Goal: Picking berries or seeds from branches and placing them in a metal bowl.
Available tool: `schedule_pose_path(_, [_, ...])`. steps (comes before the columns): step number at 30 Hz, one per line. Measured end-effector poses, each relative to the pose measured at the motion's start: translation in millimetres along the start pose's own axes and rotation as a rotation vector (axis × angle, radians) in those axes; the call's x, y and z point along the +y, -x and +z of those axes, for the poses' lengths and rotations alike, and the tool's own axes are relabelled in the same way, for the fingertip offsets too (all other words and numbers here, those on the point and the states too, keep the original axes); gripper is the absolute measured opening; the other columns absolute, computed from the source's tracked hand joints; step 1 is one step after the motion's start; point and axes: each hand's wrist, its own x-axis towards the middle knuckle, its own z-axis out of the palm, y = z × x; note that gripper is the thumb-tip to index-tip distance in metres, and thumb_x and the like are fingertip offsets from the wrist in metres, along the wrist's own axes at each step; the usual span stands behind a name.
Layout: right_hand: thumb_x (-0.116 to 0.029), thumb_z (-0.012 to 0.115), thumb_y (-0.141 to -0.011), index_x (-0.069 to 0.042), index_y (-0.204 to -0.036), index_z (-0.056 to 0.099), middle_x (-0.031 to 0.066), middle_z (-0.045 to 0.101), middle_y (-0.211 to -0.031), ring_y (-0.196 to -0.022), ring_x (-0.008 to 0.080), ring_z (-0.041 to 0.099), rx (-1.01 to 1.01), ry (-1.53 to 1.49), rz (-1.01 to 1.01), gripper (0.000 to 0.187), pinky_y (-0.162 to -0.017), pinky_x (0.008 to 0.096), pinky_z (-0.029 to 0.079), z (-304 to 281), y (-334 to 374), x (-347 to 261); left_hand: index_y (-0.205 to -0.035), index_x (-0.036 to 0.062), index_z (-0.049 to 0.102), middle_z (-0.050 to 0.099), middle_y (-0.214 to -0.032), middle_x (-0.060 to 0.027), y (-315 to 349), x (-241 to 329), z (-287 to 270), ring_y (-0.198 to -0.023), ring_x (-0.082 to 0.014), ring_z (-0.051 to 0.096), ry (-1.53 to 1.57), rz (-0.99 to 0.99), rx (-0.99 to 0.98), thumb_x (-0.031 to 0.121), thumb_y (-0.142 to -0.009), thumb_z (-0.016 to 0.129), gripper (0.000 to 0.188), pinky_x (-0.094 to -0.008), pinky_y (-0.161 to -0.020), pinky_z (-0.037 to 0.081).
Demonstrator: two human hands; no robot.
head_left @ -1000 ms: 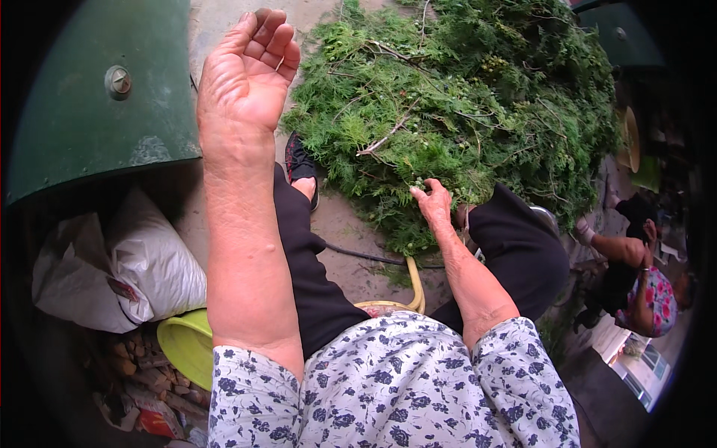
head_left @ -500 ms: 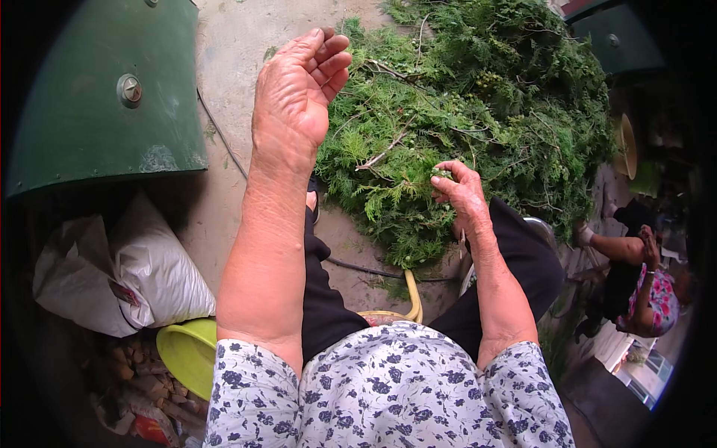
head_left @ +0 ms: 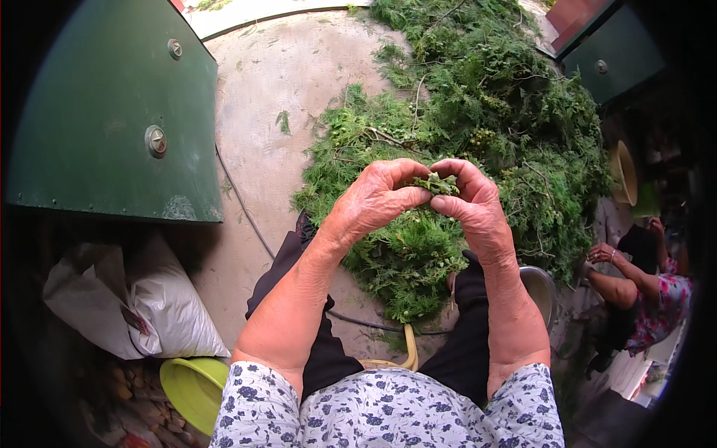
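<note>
My left hand (head_left: 377,196) and my right hand (head_left: 476,205) meet in front of me, thumbs and fingers pinched around a small green sprig (head_left: 436,184). Both hands are closed on it, and the fingertips hide part of its leaves. Beneath and beyond them spreads a large heap of feathery evergreen branches (head_left: 493,97), with thin bare twigs showing among the green. The heap's near end reaches down between my knees.
A green metal door (head_left: 89,112) with round studs stands at left, above white sacks (head_left: 172,306) and a yellow-green basin (head_left: 193,392). Firewood (head_left: 142,403) lies below. A dark hose (head_left: 250,213) crosses the floor. A metal bowl (head_left: 541,291) is by my right leg; another person (head_left: 635,291) sits at right.
My left hand has come down from its raised, empty position and now pinches the sprig together with my right hand. The view has shifted, and the other person's arms have moved.
</note>
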Motion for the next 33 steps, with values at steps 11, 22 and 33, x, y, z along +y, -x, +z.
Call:
schedule_pose_path(11, [-0.035, 0.054, -0.090, -0.003, -0.113, 0.056, 0.0017, 0.060, -0.096, -0.085, 0.0082, 0.052, 0.051, -0.110, -0.002, 0.040, -0.069, 0.0232, 0.043, -17, -6, 3, -0.097, 0.0030, 0.066, 0.058, -0.072, 0.0058, -4, 1, 6, -0.066, -0.0018, 0.048, 0.010, -0.074, 0.085, 0.009, -0.080, 0.065, 0.017, -0.0182, -0.059, 0.041])
schedule_pose_path(22, [-0.022, 0.061, -0.085, -0.001, -0.088, 0.067, -0.0015, 0.060, -0.070, -0.064, 0.0051, 0.051, 0.053, -0.041, 0.087, 0.023, -0.059, 0.0207, 0.041, -12, -10, 10, -0.093, 0.0031, 0.066, 0.056, -0.072, 0.0074, -2, -3, 6, -0.063, -0.0005, 0.044, -0.034, -0.051, -0.028, 0.010, -0.080, 0.066, 0.015, -0.0174, -0.054, 0.037])
schedule_pose_path(33, [-0.019, 0.063, -0.082, 0.000, -0.087, 0.066, -0.0005, 0.057, -0.068, -0.066, 0.0068, 0.051, -0.079, 0.231, 0.022, 0.020, -0.059, 0.0238, 0.041, -16, -11, 2, -0.091, 0.0027, 0.066, 0.054, -0.070, 0.0084, 3, -2, 5, -0.064, -0.0007, 0.043, -0.085, -0.041, 0.016, 0.011, -0.078, 0.068, 0.016, -0.0176, -0.055, 0.036])
